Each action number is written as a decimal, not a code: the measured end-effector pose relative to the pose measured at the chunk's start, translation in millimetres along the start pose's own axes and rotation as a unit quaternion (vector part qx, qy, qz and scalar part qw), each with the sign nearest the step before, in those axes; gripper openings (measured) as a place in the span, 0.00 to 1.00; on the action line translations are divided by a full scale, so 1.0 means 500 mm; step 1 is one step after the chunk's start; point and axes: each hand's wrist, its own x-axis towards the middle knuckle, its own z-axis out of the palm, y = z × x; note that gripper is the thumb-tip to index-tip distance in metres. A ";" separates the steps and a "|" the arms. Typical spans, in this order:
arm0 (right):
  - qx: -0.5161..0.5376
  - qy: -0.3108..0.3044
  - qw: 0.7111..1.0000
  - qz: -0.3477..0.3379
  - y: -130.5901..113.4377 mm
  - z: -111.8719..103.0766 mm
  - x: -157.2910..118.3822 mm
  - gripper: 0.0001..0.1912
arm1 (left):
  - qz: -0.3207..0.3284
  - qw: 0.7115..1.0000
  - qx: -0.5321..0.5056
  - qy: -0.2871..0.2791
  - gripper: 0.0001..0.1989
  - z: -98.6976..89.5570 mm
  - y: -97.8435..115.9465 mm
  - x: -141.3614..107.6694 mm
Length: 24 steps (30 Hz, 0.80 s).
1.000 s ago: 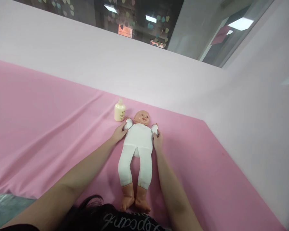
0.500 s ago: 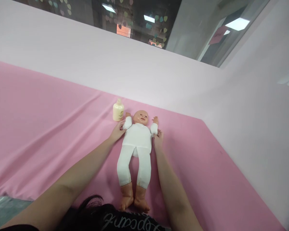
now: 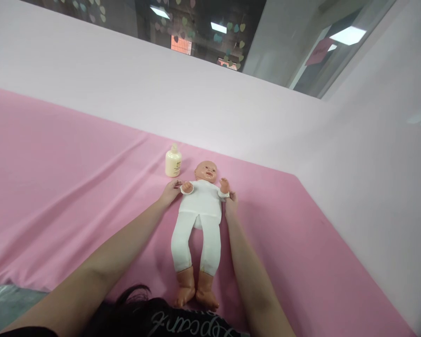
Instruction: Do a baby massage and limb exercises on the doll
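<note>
A baby doll (image 3: 200,201) in a white top and white trousers lies on its back, head away from me and bare feet close to my body. My left hand (image 3: 170,194) is closed at the doll's arm on the left, near the white cuff. On the other side my right hand (image 3: 231,204) grips the doll's other arm at the sleeve, its fingers partly hidden behind it. Both doll forearms are raised toward me, with the small hands over the sides of the chest.
A cream pump bottle (image 3: 173,162) stands upright left of the doll's head. Pink cloth (image 3: 91,187) with folds covers the table. Behind it rises a white wall (image 3: 196,112) with a window (image 3: 196,28) above; another wall is at the right.
The doll's forearms have swung from beside its head down toward its chest, on both sides. My hands have stayed at its arms, and the bottle stands where it was.
</note>
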 end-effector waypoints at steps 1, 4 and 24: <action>-0.005 0.002 1.000 -0.002 -0.002 0.000 -0.002 0.10 | -0.004 1.000 -0.005 -0.002 0.19 0.000 0.002 -0.001; -0.021 -0.001 1.000 -0.017 -0.009 -0.002 -0.010 0.14 | -0.013 1.000 -0.002 0.002 0.24 0.002 0.008 -0.006; -0.104 -0.010 0.994 -0.022 0.002 -0.018 0.000 0.19 | -0.015 0.996 0.088 -0.009 0.38 0.002 0.021 -0.012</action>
